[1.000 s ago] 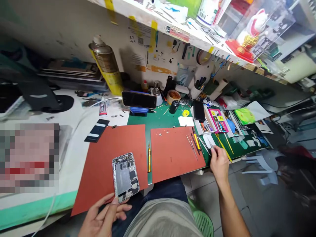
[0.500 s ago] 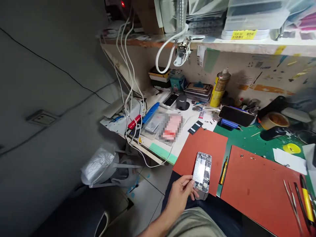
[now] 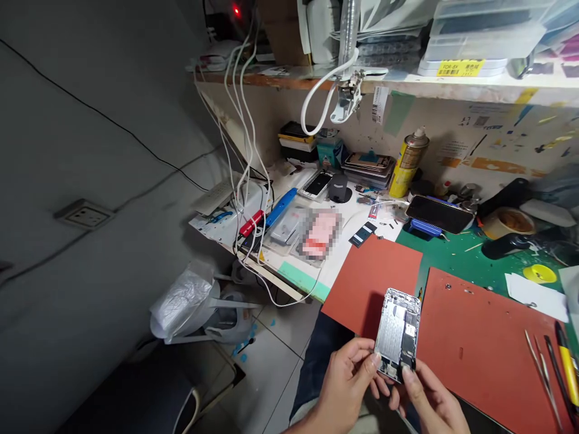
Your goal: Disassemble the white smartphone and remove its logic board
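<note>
An opened phone housing (image 3: pixel 391 334), silver with its inner parts exposed, is raised above the near edge of the left red mat (image 3: pixel 362 289). My left hand (image 3: pixel 350 380) is closed on its lower left corner, thumb on top. At the lower right corner my right hand (image 3: pixel 427 395) grips it, with the thumb on the front. The phone is tilted, its inside facing up. Behind it, a gold screwdriver is mostly hidden, with only a bit of its tip showing.
A second red mat (image 3: pixel 488 337) lies to the right, with tweezers (image 3: pixel 543 367) and a yellow-black tool (image 3: pixel 565 361). Further back stand a yellow spray can (image 3: pixel 409 163) and a phone on a blue stand (image 3: pixel 438 214). White cables (image 3: pixel 242 126) hang at the left.
My right hand has come into view and taken hold of the phone housing. The phone has moved right and up off the mat with my left hand.
</note>
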The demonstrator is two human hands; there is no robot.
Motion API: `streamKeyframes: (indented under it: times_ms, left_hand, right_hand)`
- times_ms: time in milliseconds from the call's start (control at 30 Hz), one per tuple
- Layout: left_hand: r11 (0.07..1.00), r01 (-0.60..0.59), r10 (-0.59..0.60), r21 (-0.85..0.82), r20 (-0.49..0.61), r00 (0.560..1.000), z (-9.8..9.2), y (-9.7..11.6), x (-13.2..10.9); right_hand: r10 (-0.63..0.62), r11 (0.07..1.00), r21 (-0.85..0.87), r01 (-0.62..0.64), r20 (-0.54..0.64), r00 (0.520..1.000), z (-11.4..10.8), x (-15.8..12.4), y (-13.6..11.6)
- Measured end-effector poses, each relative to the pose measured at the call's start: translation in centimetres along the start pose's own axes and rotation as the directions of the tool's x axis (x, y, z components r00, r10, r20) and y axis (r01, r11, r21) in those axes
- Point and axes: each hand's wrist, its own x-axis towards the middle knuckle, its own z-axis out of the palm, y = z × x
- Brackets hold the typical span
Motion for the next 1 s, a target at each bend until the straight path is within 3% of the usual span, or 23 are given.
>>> streamKeyframes:
  times_ms: [167, 233, 367, 467, 633, 700, 733, 800, 867, 900, 1000]
  left_hand:
    - [0.999, -0.022, 0.023, 0.024, -0.043, 0.999, -0.6, 1.6, 0.8]
    - [0.995, -0.002, -0.006, -0.104, -0.072, 0.997, -0.3, 2.7, 2.0]
    - [0.927, 0.172, -0.150, -0.334, 0.091, 0.985, 1.5, 4.9, 3.7]
    - [0.866, 0.248, -0.180, -0.435, 0.192, 0.965, 2.4, 5.8, 4.0]
    - [0.862, 0.228, -0.155, -0.454, 0.192, 0.969, 3.1, 6.1, 3.8]
    - [0.868, 0.212, -0.155, -0.448, 0.161, 0.975, 3.4, 6.0, 3.8]
    - [0.870, 0.201, -0.155, -0.450, 0.138, 0.978, 3.5, 6.0, 3.8]
    - [0.871, 0.181, -0.158, -0.457, 0.088, 0.984, 3.9, 6.0, 3.8]
    - [0.869, 0.178, -0.175, -0.461, 0.050, 0.983, 4.1, 5.9, 3.8]
    - [0.868, 0.176, -0.183, -0.465, 0.030, 0.983, 4.3, 5.9, 3.8]
    - [0.862, 0.135, -0.176, -0.489, -0.039, 0.984, 4.7, 5.6, 3.8]
  right_hand:
    - [-0.054, 0.998, 0.042, 0.052, 0.037, 0.998, 1.3, -0.6, -1.5]
    - [-0.028, 0.999, 0.032, 0.026, 0.056, 0.998, 1.3, -1.2, -1.9]
    - [-0.021, 1.000, -0.019, 0.023, 0.119, 0.993, 1.2, -2.2, -1.6]
    - [-0.021, 0.998, -0.050, 0.029, 0.154, 0.988, 1.0, -2.7, -1.3]
    - [-0.037, 0.987, -0.151, 0.063, 0.169, 0.985, 0.8, -3.1, -1.4]
    - [-0.136, 0.947, -0.281, 0.155, 0.087, 0.987, 0.7, -3.1, -1.6]
    - [-0.234, 0.901, -0.371, 0.224, 0.019, 0.972, 0.6, -3.2, -1.8]
    - [-0.481, 0.742, -0.571, 0.352, -0.087, 0.873, 0.6, -3.3, -2.3]
    - [-0.666, 0.552, -0.723, 0.417, -0.080, 0.742, 0.7, -3.3, -2.8]
    - [-0.710, 0.476, -0.767, 0.430, -0.047, 0.703, 0.9, -3.3, -3.1]
    - [-0.733, 0.373, -0.822, 0.430, 0.023, 0.680, 1.6, -3.1, -3.6]
